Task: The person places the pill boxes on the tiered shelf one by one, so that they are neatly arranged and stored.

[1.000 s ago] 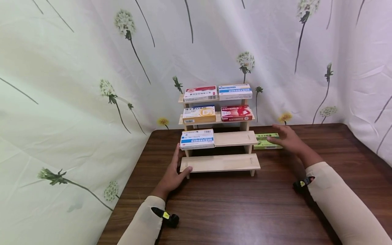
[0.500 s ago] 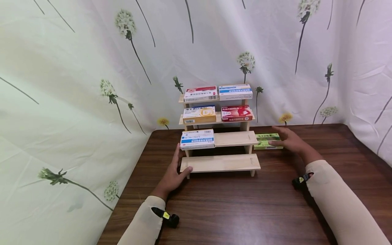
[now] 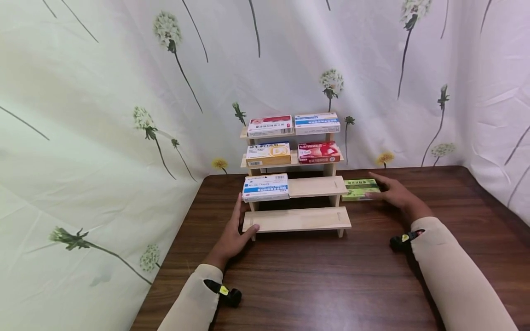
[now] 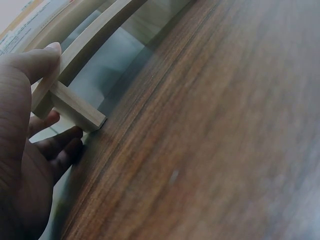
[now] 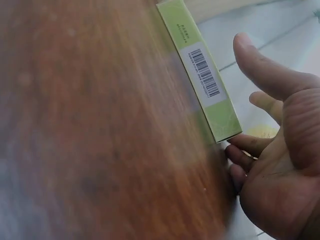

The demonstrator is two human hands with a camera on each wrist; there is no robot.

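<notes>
A stepped wooden display rack (image 3: 296, 220) stands on the table in the head view. My left hand (image 3: 230, 236) holds the left end of its lowest step, thumb on top and the other fingers beside the leg, as the left wrist view shows. A green medicine box (image 3: 359, 190) lies flat on the table against the rack's right side. Around its right end, my right hand (image 3: 397, 196) is spread. In the right wrist view, the thumb is off the green box and some fingertips are close to its near corner; whether they touch cannot be told.
Medicine boxes lie on the upper steps: a red-and-white box (image 3: 270, 126), a blue-and-white box (image 3: 316, 124), a yellow vitamin D box (image 3: 269, 154), a red box (image 3: 319, 152) and another blue-and-white box (image 3: 266, 187). A flower-print curtain (image 3: 281, 55) hangs behind the brown table (image 3: 314, 280).
My right hand has moved slightly left and down, closer around the end of the green medicine box. The left hand stays on the rack, and the boxes have not moved.
</notes>
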